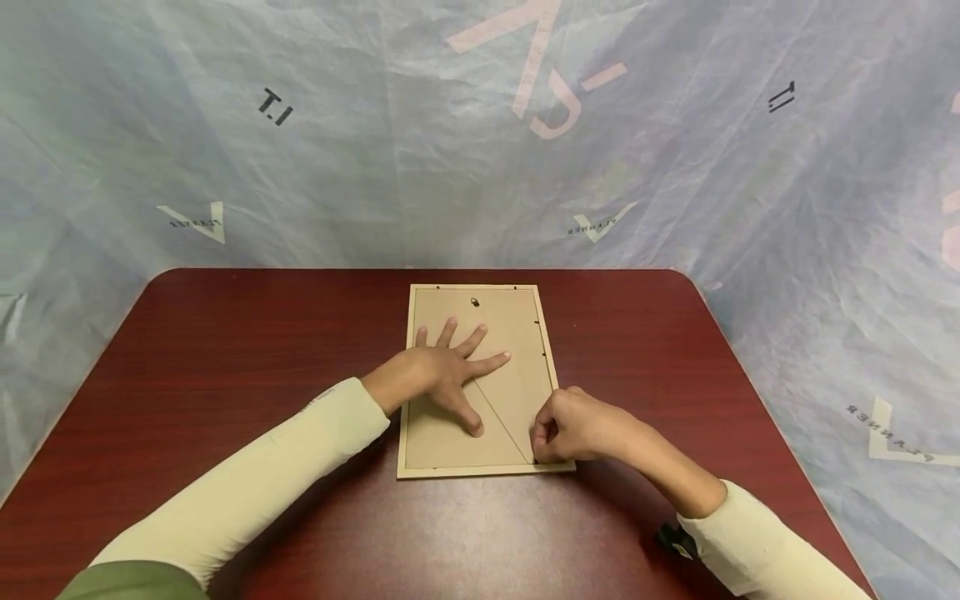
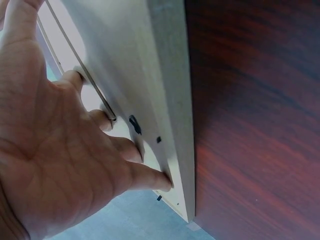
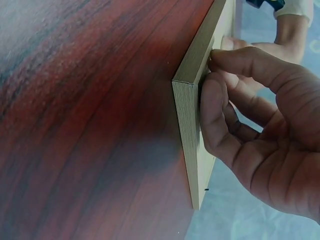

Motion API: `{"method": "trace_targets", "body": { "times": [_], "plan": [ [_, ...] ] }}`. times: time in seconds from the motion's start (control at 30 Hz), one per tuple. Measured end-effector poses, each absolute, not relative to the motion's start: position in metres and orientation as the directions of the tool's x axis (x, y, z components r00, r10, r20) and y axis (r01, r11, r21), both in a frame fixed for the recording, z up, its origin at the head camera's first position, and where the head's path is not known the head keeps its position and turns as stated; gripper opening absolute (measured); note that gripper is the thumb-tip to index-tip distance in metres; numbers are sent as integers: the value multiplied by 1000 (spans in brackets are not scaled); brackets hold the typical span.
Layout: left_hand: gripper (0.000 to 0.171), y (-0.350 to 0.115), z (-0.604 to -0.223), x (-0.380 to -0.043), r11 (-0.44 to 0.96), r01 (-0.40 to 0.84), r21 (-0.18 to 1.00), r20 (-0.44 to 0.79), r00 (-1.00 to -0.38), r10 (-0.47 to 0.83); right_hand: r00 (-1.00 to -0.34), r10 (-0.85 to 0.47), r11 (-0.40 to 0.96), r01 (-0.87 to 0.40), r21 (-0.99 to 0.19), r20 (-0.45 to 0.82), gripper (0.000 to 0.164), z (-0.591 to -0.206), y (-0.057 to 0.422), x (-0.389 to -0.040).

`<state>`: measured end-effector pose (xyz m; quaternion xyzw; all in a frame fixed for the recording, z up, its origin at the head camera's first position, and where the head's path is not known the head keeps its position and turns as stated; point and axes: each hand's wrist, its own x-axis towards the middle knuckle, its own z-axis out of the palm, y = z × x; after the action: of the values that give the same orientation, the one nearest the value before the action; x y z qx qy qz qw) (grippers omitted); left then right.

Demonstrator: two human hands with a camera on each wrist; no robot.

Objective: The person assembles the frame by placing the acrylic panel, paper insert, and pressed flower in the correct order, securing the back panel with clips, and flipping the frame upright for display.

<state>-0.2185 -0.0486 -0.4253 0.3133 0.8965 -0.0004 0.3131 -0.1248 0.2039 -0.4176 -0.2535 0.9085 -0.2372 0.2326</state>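
A light wooden picture frame (image 1: 491, 471) lies back side up on the table, its tan backing board (image 1: 457, 446) showing. Small black tabs (image 1: 543, 354) stick out along its inner edge, and a black hanger (image 1: 474, 302) sits near the far end. With fingers spread, my left hand (image 1: 450, 375) presses on the board. At the near right corner my right hand (image 1: 581, 425) has its fingers curled, thumb and index finger (image 3: 212, 100) pinching at the inner edge by a black tab. The fingertips mostly hide that tab.
The dark red wooden table (image 1: 262, 333) extends around the frame. A printed grey sheet (image 1: 480, 167) hangs behind and at the sides. A dark object (image 1: 677, 540) shows beside the right sleeve. A thin diagonal line (image 1: 502, 422) crosses the backing board.
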Motion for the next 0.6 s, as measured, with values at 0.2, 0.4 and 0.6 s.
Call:
{"method": "trace_targets", "body": {
  "times": [0.2,0.4,0.6],
  "plan": [
    [127,-47,-424,-217,807,560,188,-567,-609,555,-763,-577,745,-347,-570,-291,29,-419,207,-122],
    [127,-46,-422,-216,813,554,180,-575,-611,544,-756,-586,729,-335,-598,-291,27,-422,209,-122],
    [127,-47,-422,-215,815,552,174,-573,-616,540,-773,-572,729,-323,-604,-277,26,-424,206,-120]
  ]
}}
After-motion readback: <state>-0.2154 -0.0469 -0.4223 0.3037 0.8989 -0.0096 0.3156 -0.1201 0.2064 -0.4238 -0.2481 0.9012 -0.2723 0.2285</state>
